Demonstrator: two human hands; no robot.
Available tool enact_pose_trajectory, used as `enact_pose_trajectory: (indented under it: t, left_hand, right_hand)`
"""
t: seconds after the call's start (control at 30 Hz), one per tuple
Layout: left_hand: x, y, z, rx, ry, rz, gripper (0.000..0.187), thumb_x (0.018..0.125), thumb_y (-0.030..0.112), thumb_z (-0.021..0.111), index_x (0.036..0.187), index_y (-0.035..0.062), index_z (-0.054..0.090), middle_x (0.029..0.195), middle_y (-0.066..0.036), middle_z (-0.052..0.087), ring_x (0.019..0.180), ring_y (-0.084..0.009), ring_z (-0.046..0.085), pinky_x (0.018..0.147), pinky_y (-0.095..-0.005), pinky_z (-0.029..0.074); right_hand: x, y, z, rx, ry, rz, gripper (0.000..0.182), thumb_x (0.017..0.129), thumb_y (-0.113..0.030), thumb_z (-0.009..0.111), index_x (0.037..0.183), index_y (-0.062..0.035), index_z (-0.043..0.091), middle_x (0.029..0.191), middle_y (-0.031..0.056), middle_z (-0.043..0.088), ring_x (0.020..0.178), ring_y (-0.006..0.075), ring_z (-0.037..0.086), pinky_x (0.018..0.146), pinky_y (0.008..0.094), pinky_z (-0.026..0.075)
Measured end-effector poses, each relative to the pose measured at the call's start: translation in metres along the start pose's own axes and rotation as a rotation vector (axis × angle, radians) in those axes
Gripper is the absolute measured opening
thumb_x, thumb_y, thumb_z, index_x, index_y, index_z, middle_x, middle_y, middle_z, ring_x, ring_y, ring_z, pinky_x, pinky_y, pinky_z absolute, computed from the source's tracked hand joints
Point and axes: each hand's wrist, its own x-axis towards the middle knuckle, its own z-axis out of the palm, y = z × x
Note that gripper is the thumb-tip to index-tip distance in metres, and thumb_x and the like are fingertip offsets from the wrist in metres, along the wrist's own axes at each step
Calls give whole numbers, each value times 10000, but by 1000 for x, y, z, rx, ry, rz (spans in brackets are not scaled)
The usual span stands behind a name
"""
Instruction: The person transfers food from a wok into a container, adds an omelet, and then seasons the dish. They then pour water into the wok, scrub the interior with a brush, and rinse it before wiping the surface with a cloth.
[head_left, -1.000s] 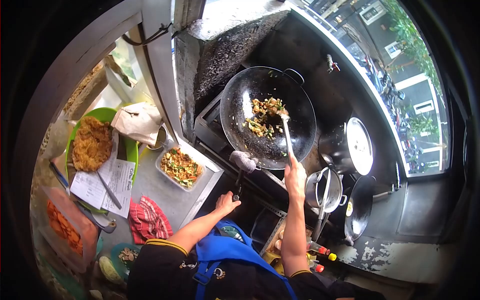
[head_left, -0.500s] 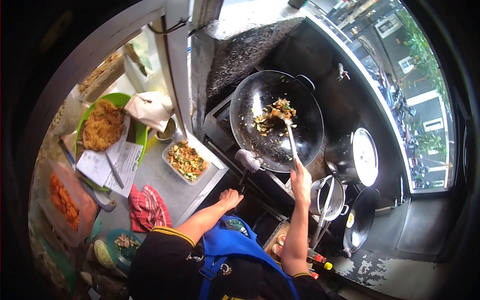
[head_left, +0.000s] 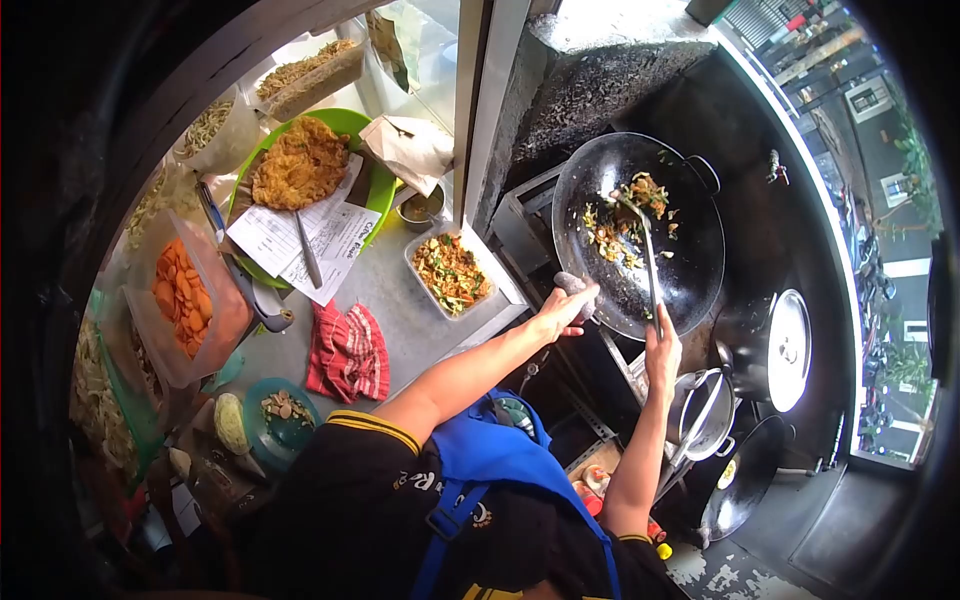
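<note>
Having risen from the knob area below the stove, left hand (head_left: 562, 310) now closing its fingers around the cloth-wrapped handle (head_left: 578, 287) of the big round black steel wok (head_left: 640, 235), at about seven o'clock on the rim. Right hand (head_left: 662, 350) staying wrapped on the long metal spatula (head_left: 645, 262), fingers clamped on the lower end of the shaft, blade buried in the chopped stir-fry of vegetables and egg (head_left: 625, 215) near the middle of the pan, slightly toward ten o'clock.

Sitting on the burner at about two o'clock from the body, tilted a little toward the person. Likely handling heavy and stiff, hot bare metal everywhere except the wrapped handle, so taking hold there and nowhere else; small loop handle (head_left: 705, 172) at one o'clock on the rim offering a second grip, probably hot. Oily inside, loose food sliding easily. Spatula light, rigid, best gripped low on the shaft, far from the heat.

Resting on the steel bench (head_left: 395, 305) at ten o'clock: clear plastic tub of cut vegetables (head_left: 450, 272), red checked cloth (head_left: 348, 352), green plate with fried omelette (head_left: 300, 162), paper slips (head_left: 295, 238). Lidded steel pot (head_left: 778, 350) standing at four o'clock from the wok, a smaller pot with ladle (head_left: 705, 410) just below it.
</note>
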Motion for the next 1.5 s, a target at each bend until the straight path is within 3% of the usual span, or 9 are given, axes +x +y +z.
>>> enact_pose_trajectory:
  t: [0.07, 0.13, 0.33, 0.53, 0.63, 0.87, 1.07, 1.33, 1.5]
  left_hand:
    - [12, -7, 3, -29, 48, 34, 503, 837, 547, 633, 1052, 93, 611, 831, -29, 632, 730, -136, 610, 549, -292, 531]
    - [3, -8, 4, -21, 134, 50, 201, 850, 261, 621, 957, 92, 599, 755, -29, 602, 617, -148, 592, 547, -310, 517]
    - [-22, -17, 24, -135, 189, 209, 195, 815, 297, 602, 861, 108, 620, 738, -7, 631, 598, -99, 566, 480, -295, 394]
    - [-118, -8, 4, -153, 133, 14, 279, 839, 354, 596, 1053, 174, 588, 847, 21, 626, 678, -77, 550, 521, -242, 387]
    - [-120, -27, 3, -133, 66, -19, 245, 819, 369, 606, 1007, 216, 570, 830, 38, 616, 667, -64, 535, 504, -228, 371]
    - [-61, -42, 6, -116, 56, 163, 182, 866, 359, 609, 857, 183, 566, 721, 35, 554, 629, -66, 525, 466, -248, 352]
    - [-104, -21, 11, -176, -16, 113, 220, 856, 366, 602, 987, 194, 561, 810, 29, 602, 606, -61, 515, 482, -234, 367]
    - [-111, -46, 4, -182, 113, 198, 165, 899, 301, 588, 829, 154, 565, 715, 22, 549, 546, -70, 486, 462, -242, 370]
    - [-47, -43, 9, -259, 71, 371, 78, 858, 139, 568, 793, 106, 540, 723, 4, 543, 654, -106, 555, 593, -285, 462]
  right_hand:
    - [-28, -39, -37, -41, -128, 249, 491, 881, -116, 600, 1369, -121, 552, 1220, 238, 632, 1141, 374, 616, 955, 403, 475]
    - [-56, -31, -68, -130, -179, 22, 479, 868, -86, 625, 1344, -99, 571, 1126, 242, 661, 1060, 386, 642, 904, 447, 491]
    - [-34, -31, -73, 32, -153, -250, 473, 860, -104, 636, 1329, -93, 576, 1206, 208, 644, 1119, 367, 616, 968, 420, 473]
    - [-63, -38, -114, -172, -121, -57, 503, 827, -87, 660, 1323, -100, 579, 1008, 196, 677, 959, 368, 648, 884, 446, 499]
    - [-85, -64, -164, -73, -365, 139, 515, 808, -100, 661, 1319, -83, 600, 1208, 170, 667, 1143, 293, 641, 993, 362, 470]
    - [-35, -16, -54, -51, 31, -111, 467, 854, -125, 676, 1305, -56, 576, 1117, 250, 654, 1032, 382, 645, 901, 419, 492]
    - [-89, -67, -153, -50, -306, 137, 497, 813, -96, 675, 1305, -105, 612, 1201, 183, 663, 1106, 304, 655, 971, 362, 478]
    - [-51, -14, -34, 357, 199, -18, 460, 923, -105, 629, 1373, -71, 540, 1179, 147, 671, 1062, 241, 639, 988, 328, 447]
    - [-62, -8, -92, 1238, -83, 482, 543, 973, -188, 596, 1471, -131, 388, 839, 32, 602, 526, 46, 459, 451, 169, 366]
